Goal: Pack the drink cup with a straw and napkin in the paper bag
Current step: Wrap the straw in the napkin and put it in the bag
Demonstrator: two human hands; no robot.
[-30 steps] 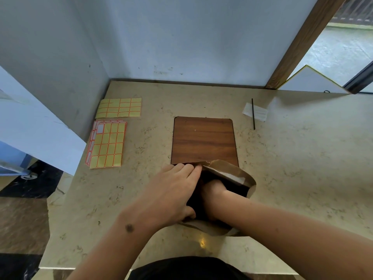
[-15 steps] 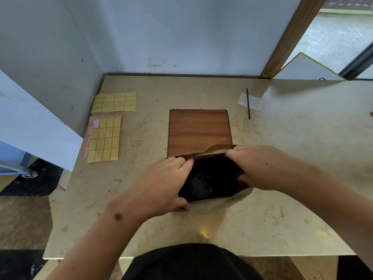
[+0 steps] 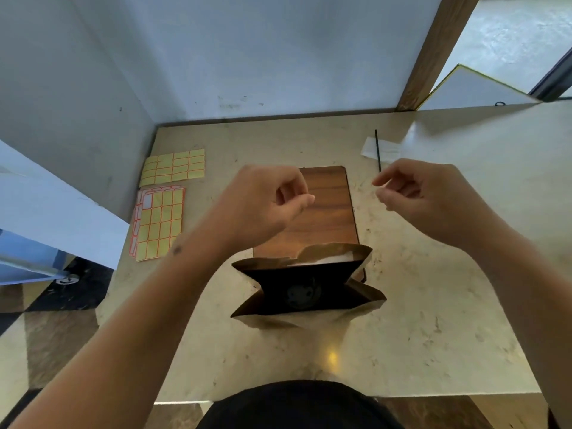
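I count one paper bag (image 3: 305, 286) standing open at table (image 3: 433, 305) centre, one cup lid (image 3: 298, 294) dimly visible inside. One straw (image 3: 377, 150) crosses one napkin (image 3: 385, 148) at 1 o'clock. Two label sheets (image 3: 161, 209) lie at 10 o'clock. My left hand (image 3: 263, 205) and right hand (image 3: 421, 193) hover above, fingers loosely curled, holding nothing.

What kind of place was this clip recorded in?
Probably a takeaway drink counter or a mock-up of one, indoors by a doorway. A marble-look counter fits into a wall corner and holds an open paper bag, sheets of yellow labels, a wooden board, a napkin and a black straw.
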